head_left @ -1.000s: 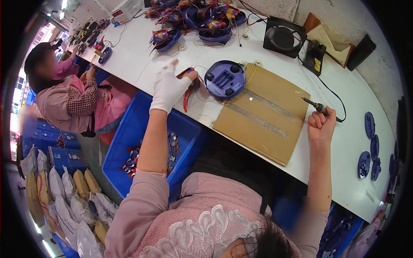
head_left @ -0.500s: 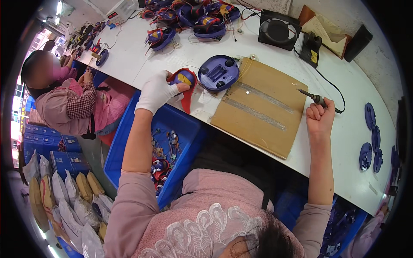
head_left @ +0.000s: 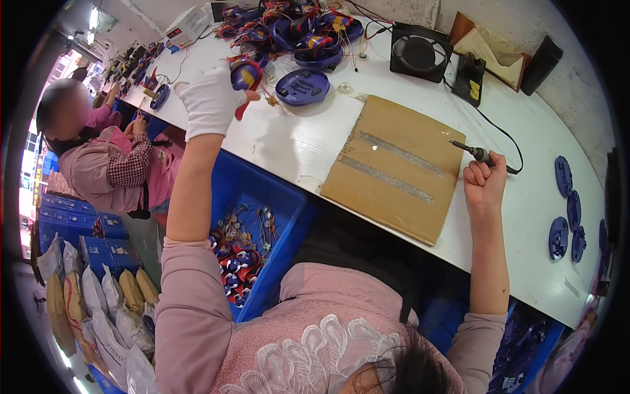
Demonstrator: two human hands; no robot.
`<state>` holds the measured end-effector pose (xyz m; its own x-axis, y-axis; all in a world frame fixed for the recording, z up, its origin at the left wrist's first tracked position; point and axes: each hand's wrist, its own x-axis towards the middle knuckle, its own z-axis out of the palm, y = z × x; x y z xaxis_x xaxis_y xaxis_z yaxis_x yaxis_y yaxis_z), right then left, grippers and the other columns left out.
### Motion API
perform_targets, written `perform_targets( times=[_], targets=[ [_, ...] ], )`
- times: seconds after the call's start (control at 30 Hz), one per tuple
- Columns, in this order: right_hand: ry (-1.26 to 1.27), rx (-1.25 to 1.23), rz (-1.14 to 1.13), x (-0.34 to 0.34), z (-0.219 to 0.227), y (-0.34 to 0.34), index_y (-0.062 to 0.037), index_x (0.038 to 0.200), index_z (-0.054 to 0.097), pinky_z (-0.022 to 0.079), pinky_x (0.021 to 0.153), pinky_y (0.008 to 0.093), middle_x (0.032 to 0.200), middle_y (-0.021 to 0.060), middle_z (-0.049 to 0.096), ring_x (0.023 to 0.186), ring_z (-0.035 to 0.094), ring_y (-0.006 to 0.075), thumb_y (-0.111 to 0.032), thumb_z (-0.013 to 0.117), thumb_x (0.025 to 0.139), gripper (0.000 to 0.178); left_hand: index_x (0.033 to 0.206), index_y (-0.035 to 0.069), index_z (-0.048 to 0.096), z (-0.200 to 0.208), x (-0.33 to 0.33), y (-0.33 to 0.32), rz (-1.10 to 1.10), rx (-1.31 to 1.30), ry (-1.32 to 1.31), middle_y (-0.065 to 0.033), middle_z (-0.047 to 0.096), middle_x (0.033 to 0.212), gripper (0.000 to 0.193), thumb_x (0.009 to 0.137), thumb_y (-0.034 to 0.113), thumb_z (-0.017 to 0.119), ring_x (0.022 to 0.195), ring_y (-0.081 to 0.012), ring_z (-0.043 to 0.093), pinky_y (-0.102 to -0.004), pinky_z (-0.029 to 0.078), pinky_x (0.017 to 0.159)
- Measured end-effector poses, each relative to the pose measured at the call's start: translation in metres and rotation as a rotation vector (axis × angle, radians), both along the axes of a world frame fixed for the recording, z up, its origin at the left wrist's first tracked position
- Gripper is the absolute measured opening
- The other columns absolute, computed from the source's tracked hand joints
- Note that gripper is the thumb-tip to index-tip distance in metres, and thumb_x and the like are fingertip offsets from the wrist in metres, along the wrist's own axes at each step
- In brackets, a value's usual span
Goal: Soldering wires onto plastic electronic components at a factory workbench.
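Observation:
My left hand (head_left: 209, 100), in a white glove with bare fingertips, grips a red and purple plastic part with a yellow patch (head_left: 245, 76) over the far left of the table. Right beside it is a purple oval base (head_left: 302, 87), its moulded recesses showing, near the far pile. Thin wires show between the two; whether they join them I cannot make out. My bare right hand (head_left: 484, 182) is closed around a soldering iron (head_left: 480, 153), whose tip points left above the right edge of a brown cardboard sheet (head_left: 397, 172). Two grey strips run across that sheet.
Several red and purple assemblies (head_left: 289, 33) are heaped at the back. A black fan (head_left: 420, 54) and an iron stand (head_left: 468, 80) sit behind the cardboard. Purple oval pieces (head_left: 558, 238) lie at right. A blue bin (head_left: 289, 213) holds small parts; a co-worker (head_left: 98, 148) sits left.
My left hand has moved away from me and leftward with the red and purple part. The purple base has shifted toward the far pile, off the cardboard's corner. My right hand has barely moved.

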<state>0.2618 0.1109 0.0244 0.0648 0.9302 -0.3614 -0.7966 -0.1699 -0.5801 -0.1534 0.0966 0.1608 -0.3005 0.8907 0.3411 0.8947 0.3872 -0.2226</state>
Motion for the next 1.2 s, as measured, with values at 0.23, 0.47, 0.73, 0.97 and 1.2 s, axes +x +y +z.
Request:
perform_targets(
  times=[0.23, 0.47, 0.73, 0.97, 1.2],
  targets=[
    [0.021, 0.007, -0.046, -0.005, 0.004, 0.000, -0.0038, 0.068, 0.050, 0.017, 0.038, 0.0219, 0.045, -0.0070, 0.022, 0.037, 0.019, 0.0055, -0.018, 0.048, 0.087, 0.023, 0.118, 0.020, 0.059, -0.014, 0.017, 0.051, -0.485, -0.274, 0.050, -0.0123, 0.054, 0.124, 0.070, 0.057, 0.046, 0.079, 0.124, -0.0264, 0.041, -0.0579, 0.022, 0.101],
    [-0.008, -0.018, -0.034, -0.010, 0.005, 0.004, -0.0079, 0.065, 0.045, 0.017, 0.038, 0.0220, 0.044, -0.0071, 0.022, 0.037, 0.019, 0.0056, -0.018, 0.048, 0.087, 0.024, 0.126, 0.025, 0.054, -0.103, 0.049, 0.060, -0.419, 0.315, -0.332, -0.0126, 0.025, 0.147, 0.075, 0.059, 0.046, 0.078, 0.137, -0.0387, 0.014, -0.0630, 0.011, 0.104],
    [0.069, 0.024, 0.036, 0.015, -0.020, 0.003, -0.0122, 0.066, 0.044, 0.015, 0.036, 0.0220, 0.045, -0.0076, 0.021, 0.037, 0.019, 0.0047, -0.020, 0.050, 0.087, 0.023, 0.132, 0.033, 0.048, -0.116, 0.007, 0.043, -0.168, 0.212, -0.294, -0.0114, 0.012, 0.153, 0.082, 0.058, 0.051, 0.077, 0.138, -0.0451, 0.001, -0.0710, 0.009, 0.100],
    [0.053, 0.001, 0.004, -0.005, -0.007, -0.006, -0.0105, 0.069, 0.046, 0.015, 0.035, 0.0215, 0.045, -0.0075, 0.021, 0.036, 0.018, 0.0048, -0.020, 0.050, 0.087, 0.022, 0.131, 0.036, 0.047, -0.112, -0.049, 0.043, -0.060, 0.293, -0.452, -0.0095, 0.010, 0.153, 0.080, 0.059, 0.049, 0.077, 0.138, -0.0453, 0.001, -0.0688, 0.010, 0.102],
    [0.022, 0.005, -0.040, 0.008, -0.009, -0.003, -0.0114, 0.066, 0.044, 0.015, 0.034, 0.0217, 0.043, -0.0074, 0.022, 0.036, 0.019, 0.0046, -0.021, 0.047, 0.090, 0.026, 0.136, 0.036, 0.040, -0.109, -0.070, 0.105, -0.101, 0.197, -0.391, -0.0112, 0.007, 0.154, 0.084, 0.062, 0.053, 0.074, 0.138, -0.0445, 0.001, -0.0673, 0.010, 0.104]
  ],
)
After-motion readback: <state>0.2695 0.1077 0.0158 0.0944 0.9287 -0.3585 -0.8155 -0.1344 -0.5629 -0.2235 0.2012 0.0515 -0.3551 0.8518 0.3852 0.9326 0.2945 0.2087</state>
